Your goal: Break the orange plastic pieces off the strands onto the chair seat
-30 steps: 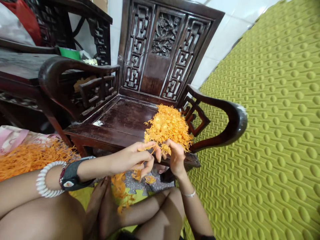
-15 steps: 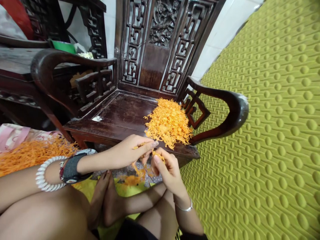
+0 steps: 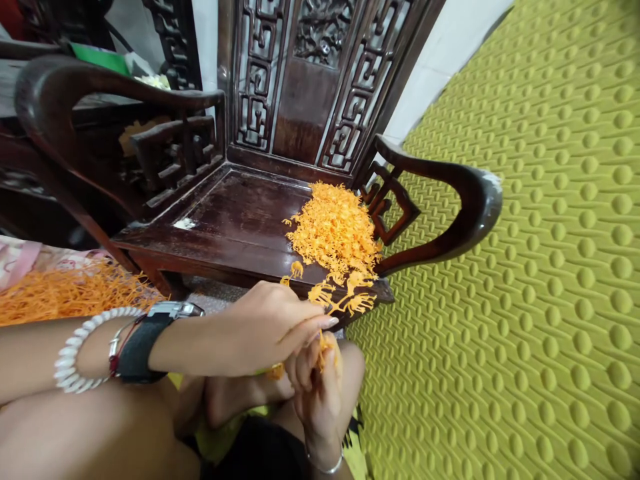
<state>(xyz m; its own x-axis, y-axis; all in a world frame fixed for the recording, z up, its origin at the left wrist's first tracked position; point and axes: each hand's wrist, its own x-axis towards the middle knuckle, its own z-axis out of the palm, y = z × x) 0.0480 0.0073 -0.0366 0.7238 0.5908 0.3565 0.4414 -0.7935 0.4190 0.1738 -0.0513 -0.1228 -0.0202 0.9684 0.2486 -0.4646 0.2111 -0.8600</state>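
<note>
My left hand (image 3: pixel 285 327) is closed, with a thin orange plastic sprue (image 3: pixel 345 301) pinched in it; several small leggy pieces hang on the sprue's branches past the fingertips. Close beneath it, my right hand (image 3: pixel 320 387) is curled shut around small orange plastic pieces (image 3: pixel 325 347), nearly touching the left fingers. Beyond both hands a heap of loose orange pieces (image 3: pixel 337 230) lies on the right part of the dark wooden chair seat (image 3: pixel 240 213). What shape each piece has is too small to tell.
At the left lies a pile of stringy orange sprues (image 3: pixel 75 290) on a pink and white cloth (image 3: pixel 20 260). Curved armrests (image 3: pixel 445 250) flank the seat. Yellow-green bumpy padding (image 3: pixel 525 267) covers the right side. A green container (image 3: pixel 100 59) stands behind the left armrest.
Both hands have come lower and nearer to me. The left hand has turned so its back shows, and the sprue's branches now stick out in front of the seat edge. The view has shifted slightly.
</note>
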